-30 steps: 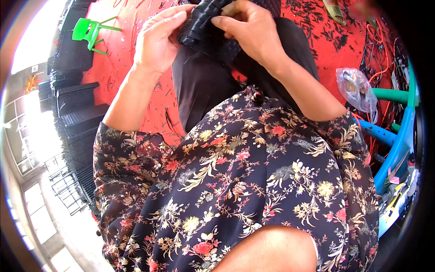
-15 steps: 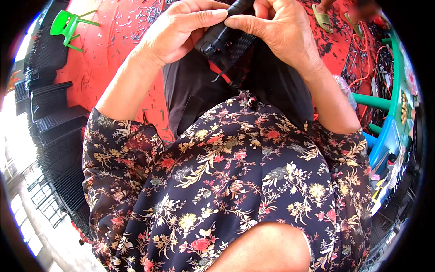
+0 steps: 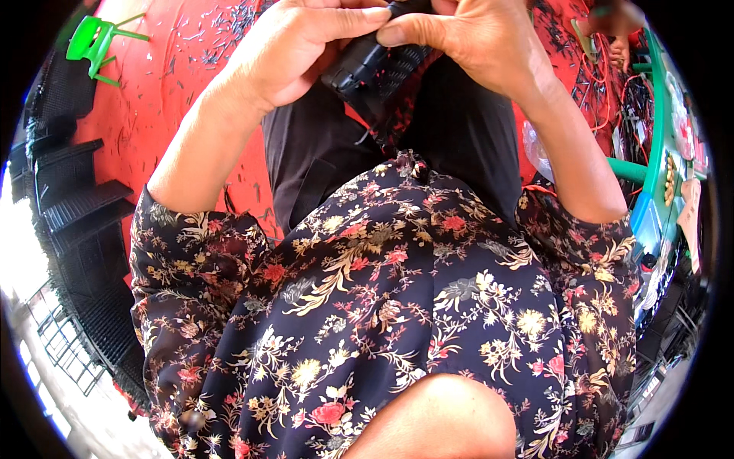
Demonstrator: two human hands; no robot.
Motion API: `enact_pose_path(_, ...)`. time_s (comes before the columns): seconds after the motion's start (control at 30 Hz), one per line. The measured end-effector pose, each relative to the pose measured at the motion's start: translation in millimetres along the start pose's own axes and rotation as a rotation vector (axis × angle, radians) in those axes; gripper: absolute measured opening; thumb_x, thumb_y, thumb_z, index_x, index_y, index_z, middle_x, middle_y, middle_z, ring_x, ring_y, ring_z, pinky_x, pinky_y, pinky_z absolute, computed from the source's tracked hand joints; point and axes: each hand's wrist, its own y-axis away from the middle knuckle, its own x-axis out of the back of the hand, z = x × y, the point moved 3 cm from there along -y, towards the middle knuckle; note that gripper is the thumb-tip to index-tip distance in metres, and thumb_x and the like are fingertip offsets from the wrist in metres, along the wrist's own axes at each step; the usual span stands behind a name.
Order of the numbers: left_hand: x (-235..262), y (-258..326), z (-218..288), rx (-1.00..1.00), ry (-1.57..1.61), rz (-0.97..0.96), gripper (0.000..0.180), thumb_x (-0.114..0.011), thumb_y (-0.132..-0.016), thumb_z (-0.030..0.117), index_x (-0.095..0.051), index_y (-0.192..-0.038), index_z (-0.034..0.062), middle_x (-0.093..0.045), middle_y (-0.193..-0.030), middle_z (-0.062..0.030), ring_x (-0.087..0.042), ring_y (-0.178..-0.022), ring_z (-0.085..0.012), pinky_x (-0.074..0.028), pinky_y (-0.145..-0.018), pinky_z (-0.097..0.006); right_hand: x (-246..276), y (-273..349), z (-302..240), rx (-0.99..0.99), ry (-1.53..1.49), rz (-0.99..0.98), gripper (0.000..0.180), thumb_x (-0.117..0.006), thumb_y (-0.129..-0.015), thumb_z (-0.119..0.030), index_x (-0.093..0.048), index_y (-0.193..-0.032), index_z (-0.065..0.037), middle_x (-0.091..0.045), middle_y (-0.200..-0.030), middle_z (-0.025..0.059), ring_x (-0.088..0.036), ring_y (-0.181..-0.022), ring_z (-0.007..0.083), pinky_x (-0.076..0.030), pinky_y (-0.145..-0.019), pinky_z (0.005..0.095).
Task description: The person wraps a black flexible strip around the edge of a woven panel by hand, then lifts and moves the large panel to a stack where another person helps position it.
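Note:
Above my lap, a black woven plastic piece [image 3: 368, 75] with a perforated, lattice-like side is held at the top of the view. My left hand [image 3: 287, 53] grips its upper left edge, fingers curled behind and thumb laid along the top. From the other side my right hand [image 3: 489, 47] pinches it, thumb pressing on its upper edge close to the left thumb. The far end of the piece and most of my fingertips are cut off or hidden. A thin loose strand hangs from its lower end.
Black strip scraps litter the red floor covering [image 3: 153, 115]. A small green chair [image 3: 95, 46] stands far left, above stacked black woven goods [image 3: 84, 203]. Along the right runs a green-edged table [image 3: 656, 130] with small items. Another person's hand [image 3: 619, 53] shows at the far right.
The view has shifted slightly, so the chair sits farther left. Both hands keep their grip on the woven piece, which has turned a little. The sandalled foot is now mostly hidden.

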Motion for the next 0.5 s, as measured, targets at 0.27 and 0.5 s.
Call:
enact_pose_path(0.27,11,-5,0,-0.042,-0.204,-0.075,0.026,-0.054,-0.09,0.018,-0.059,-0.106,-0.0014,-0.064,-0.094,-0.0021,-0.06,-0.083,-0.0073,-0.048,-0.075,-0.022,-1,7,41,-0.149,-0.631,-0.07,0.026,-0.067,-0.082,-0.013,-0.058,-0.103,-0.001,-0.051,-0.068,-0.0034,-0.049,-0.062,0.0037,-0.04,-0.056,0.0192)
enact_pose_path(0.5,13,-4,9,-0.13,-0.585,-0.004,0.018,-0.058,-0.087,0.018,-0.062,-0.084,0.0,-0.056,-0.073,0.0026,-0.051,-0.064,-0.0048,-0.04,-0.055,-0.02,-12,7,50,-0.069,-0.598,-0.027,0.027,-0.065,-0.083,-0.011,-0.056,-0.106,0.0,-0.051,-0.071,-0.003,-0.048,-0.064,0.0039,-0.041,-0.059,0.0193)
